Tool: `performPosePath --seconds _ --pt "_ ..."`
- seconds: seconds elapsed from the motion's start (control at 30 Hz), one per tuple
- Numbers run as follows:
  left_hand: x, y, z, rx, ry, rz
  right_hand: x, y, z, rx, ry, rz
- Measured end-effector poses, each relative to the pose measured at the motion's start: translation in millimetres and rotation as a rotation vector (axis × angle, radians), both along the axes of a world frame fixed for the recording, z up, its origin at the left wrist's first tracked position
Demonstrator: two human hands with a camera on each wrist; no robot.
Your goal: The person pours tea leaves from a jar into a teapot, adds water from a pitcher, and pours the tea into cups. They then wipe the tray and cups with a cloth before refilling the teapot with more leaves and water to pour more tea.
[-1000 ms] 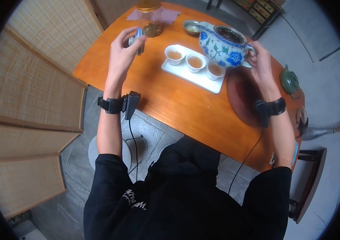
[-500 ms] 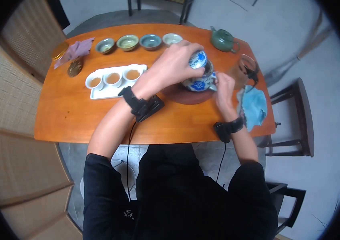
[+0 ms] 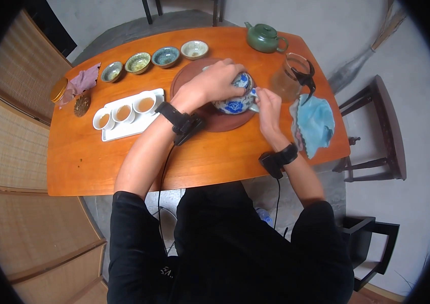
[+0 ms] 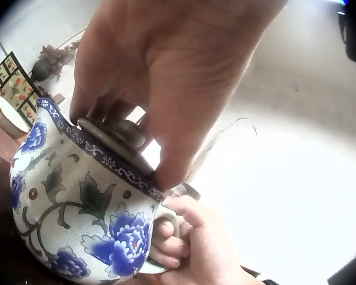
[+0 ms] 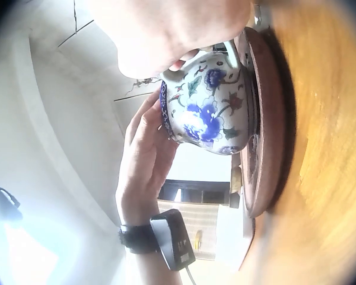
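Observation:
A white teapot (image 3: 235, 105) with blue flowers stands on a round reddish-brown tray (image 3: 225, 122). Its lid (image 4: 110, 141), with a round knob, lies at the pot's mouth. My left hand (image 3: 216, 83) reaches down from above and pinches the lid by its edge, fingertips right at the rim. In the left wrist view my right hand (image 4: 204, 240) has its fingers hooked through the teapot's handle (image 4: 173, 217). The right wrist view shows the pot's base on the tray, while part of the pot hides behind my right hand.
Left of the tray, a white rectangular dish (image 3: 124, 130) bears three cups of tea. Several small bowls (image 3: 166, 57) line the far side. A green teapot (image 3: 264, 38), a glass pitcher (image 3: 291, 78) and a blue cloth (image 3: 317, 124) lie to the right.
The teapot, held over the cups at first, has moved right and down onto the round tray. My left hand has brought the lid from the left onto the pot's mouth.

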State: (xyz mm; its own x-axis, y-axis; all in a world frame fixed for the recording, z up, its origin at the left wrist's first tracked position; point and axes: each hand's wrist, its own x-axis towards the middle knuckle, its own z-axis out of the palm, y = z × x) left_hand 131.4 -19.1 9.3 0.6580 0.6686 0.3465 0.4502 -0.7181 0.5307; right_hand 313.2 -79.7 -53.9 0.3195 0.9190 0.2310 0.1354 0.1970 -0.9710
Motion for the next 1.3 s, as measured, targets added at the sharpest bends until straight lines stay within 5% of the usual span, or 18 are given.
performPosePath --seconds 0.23,0.57,0.77,0.83,0.97,1.2,1.3 --pt "0.0 -9.3 1.3 0.012 0.025 -0.019 -4.9 0.2 11.2 -0.075 0.138 0.035" --pt "-0.8 -2.0 -1.6 -0.015 -0.025 0.016 11.7 15.6 48.7 -0.489 -0.126 0.349" --pt "-42.5 -34.1 23.8 0.033 -0.302 0.125 14.4 20.9 42.7 -0.493 -0.079 0.36" --pt "-74.2 -58.8 36.1 0.138 -0.316 0.194 17.6 19.2 37.0 -0.45 -0.039 0.323" --pt "-146.9 -125.3 19.9 -0.201 -0.653 0.433 13.9 18.9 29.0 -0.347 0.001 0.229" --pt "-256.1 -188.3 -75.5 -0.094 -0.774 0.98 6.1 9.0 18.7 -0.244 0.071 0.101" --pt "-293.7 -193.5 -105.9 -0.016 -0.647 1.164 11.1 12.0 3.6 -0.225 0.041 0.075"
